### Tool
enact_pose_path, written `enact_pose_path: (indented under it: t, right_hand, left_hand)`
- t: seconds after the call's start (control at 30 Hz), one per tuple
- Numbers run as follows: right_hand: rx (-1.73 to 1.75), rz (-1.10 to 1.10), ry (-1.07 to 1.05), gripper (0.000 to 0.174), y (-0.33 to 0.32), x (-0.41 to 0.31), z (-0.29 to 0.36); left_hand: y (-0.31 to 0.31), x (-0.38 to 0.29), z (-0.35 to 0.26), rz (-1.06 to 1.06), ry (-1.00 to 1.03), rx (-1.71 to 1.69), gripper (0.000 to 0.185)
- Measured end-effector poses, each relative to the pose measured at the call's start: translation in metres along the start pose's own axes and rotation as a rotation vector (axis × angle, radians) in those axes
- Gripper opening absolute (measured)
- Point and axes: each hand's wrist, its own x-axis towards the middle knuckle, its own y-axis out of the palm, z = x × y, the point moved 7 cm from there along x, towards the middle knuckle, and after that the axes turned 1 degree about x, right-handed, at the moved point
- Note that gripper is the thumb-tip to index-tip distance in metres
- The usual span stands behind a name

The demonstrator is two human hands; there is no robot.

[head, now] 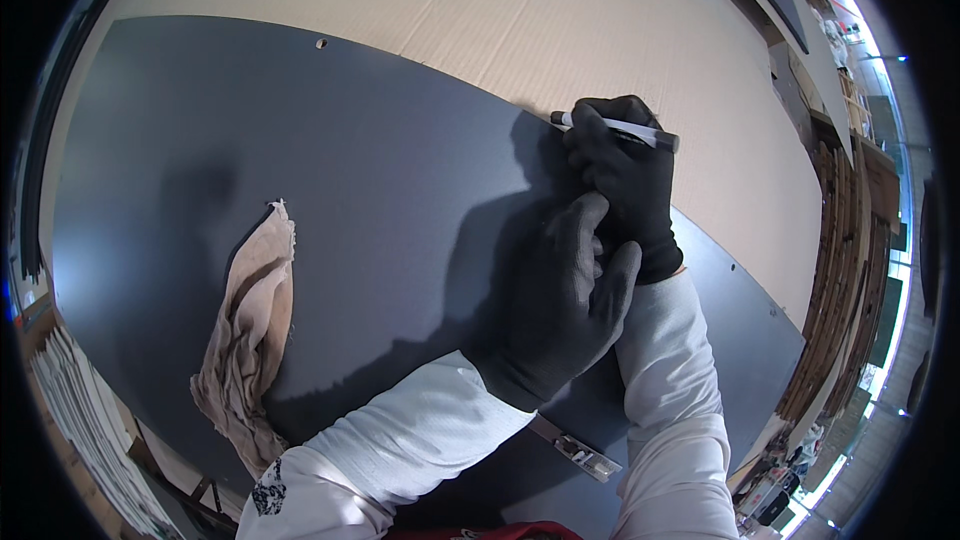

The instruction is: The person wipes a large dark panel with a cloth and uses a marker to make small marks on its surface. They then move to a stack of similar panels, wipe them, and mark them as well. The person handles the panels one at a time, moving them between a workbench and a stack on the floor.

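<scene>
A marker pen (628, 129) with a white barrel and dark ends lies in the grip of my black-gloved right hand (626, 172), above the far edge of a dark grey panel (360, 165). My left hand (559, 307), also gloved, is over the panel, close to the right wrist. Its thumb and forefinger are apart, and nothing shows between them; its palm side is hidden. On the left part of the panel rests a crumpled beige cloth (259, 315). A small metal fitting (585, 456), partly covered by my left sleeve, lies near my body.
Beneath the panel is a sheet of beige cardboard (600, 22). The panel has a hole (322, 44) near its far edge and a smaller one (733, 268) at right. Stacked brown boards (840, 277) stand to the right; a stack of pale sheets (90, 427) is at lower left.
</scene>
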Motion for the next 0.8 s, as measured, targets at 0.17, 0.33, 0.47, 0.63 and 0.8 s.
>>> enact_pose_path:
  t: [0.17,0.33,0.47,0.63,0.8]
  right_hand:
    - [0.023,-0.014,0.054,0.01,0.0,-0.0011,-0.0038]
    - [0.012,-0.024,0.009,0.01,-0.0018,-0.0011,-0.0022]
    - [-0.047,-0.003,-0.012,0.014,-0.0006,-0.0007,-0.0043]
    - [0.02,-0.042,0.044,0.011,-0.0029,0.0002,-0.0091]
    - [-0.017,-0.042,0.011,0.011,-0.004,-0.0023,-0.0067]
  left_hand:
    - [0.0011,0.001,-0.0017,0.022,0.016,-0.034,0.037]
    - [0.002,0.001,0.0,0.041,-0.002,-0.034,0.038]
    - [-0.0006,0.0008,-0.0021,0.005,0.033,0.006,0.039]
    - [0.0013,0.0015,-0.0025,0.044,0.039,0.017,0.039]
    - [0.0006,-0.0011,0.0028,0.005,0.009,-0.018,0.039]
